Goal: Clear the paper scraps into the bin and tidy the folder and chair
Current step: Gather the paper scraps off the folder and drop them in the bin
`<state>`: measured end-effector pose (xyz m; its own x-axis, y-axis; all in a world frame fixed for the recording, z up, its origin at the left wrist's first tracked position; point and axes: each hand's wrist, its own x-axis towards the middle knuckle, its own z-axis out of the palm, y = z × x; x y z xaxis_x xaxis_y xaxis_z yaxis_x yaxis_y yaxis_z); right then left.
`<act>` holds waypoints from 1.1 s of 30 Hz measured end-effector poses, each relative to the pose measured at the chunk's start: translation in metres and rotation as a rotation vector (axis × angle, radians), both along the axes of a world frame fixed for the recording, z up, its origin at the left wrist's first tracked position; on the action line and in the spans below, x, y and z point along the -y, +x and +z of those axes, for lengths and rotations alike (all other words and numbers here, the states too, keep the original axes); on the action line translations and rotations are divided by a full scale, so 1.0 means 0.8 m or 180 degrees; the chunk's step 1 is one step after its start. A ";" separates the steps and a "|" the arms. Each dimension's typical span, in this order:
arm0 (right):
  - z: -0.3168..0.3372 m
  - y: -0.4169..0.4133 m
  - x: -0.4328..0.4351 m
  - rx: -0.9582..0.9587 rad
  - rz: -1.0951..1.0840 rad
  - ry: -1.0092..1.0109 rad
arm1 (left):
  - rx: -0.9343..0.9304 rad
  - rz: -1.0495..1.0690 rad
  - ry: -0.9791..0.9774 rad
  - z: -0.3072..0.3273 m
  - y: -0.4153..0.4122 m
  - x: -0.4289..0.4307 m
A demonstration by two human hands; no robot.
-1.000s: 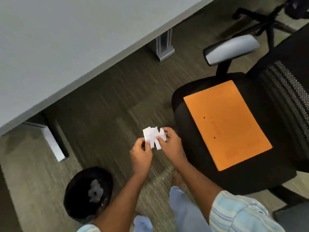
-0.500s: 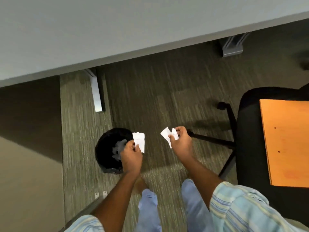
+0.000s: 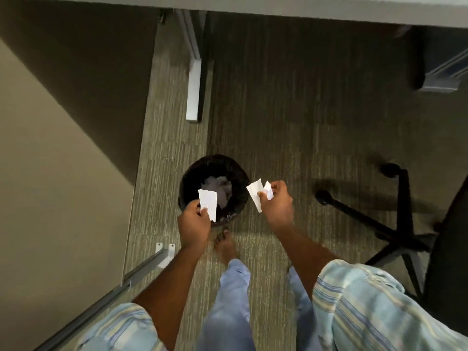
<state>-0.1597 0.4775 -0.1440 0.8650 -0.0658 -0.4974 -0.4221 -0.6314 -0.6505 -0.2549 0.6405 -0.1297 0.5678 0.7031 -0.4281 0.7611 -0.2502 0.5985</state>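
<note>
A round black bin point(image 3: 192, 173) stands on the carpet, with crumpled pale paper point(image 3: 219, 186) inside. My left hand point(image 3: 193, 224) is over the bin's near rim, shut on a white paper scrap point(image 3: 209, 203) held upright. My right hand point(image 3: 277, 206) is just right of the bin, pinching two torn white scraps point(image 3: 257, 192). The black office chair point(image 3: 445, 249) stands at the right edge; only its seat edge and wheeled base point(image 3: 400, 224) show. The folder is out of view.
The grey desk edge point(image 3: 329, 8) runs along the top, its white leg point(image 3: 193, 79) and a second foot point(image 3: 440, 77) on the carpet. A beige partition point(image 3: 50, 186) with a metal rail point(image 3: 126, 279) borders the left. My bare foot point(image 3: 225, 247) is beside the bin.
The view has swung left and down, so the orange folder left the frame. My hands tore the paper apart, separated, and moved over the bin.
</note>
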 end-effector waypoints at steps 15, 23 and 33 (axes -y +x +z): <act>-0.169 -0.009 -0.121 -0.0175 0.1210 -0.0383 | -0.0275 -0.0051 -0.0134 -0.173 -0.008 -0.078; -0.223 -0.007 -0.137 -0.0274 0.1318 -0.0263 | -0.0282 -0.0080 -0.0335 -0.223 -0.003 -0.088; -0.230 -0.004 -0.157 -0.0442 0.1512 0.0045 | -0.0205 -0.0021 -0.0621 -0.230 -0.002 -0.097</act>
<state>-0.1625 0.6031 -0.3279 0.7232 0.3274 -0.6081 -0.1730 -0.7666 -0.6184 -0.2568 0.7178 -0.3134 0.5391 0.5997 -0.5914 0.7981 -0.1392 0.5863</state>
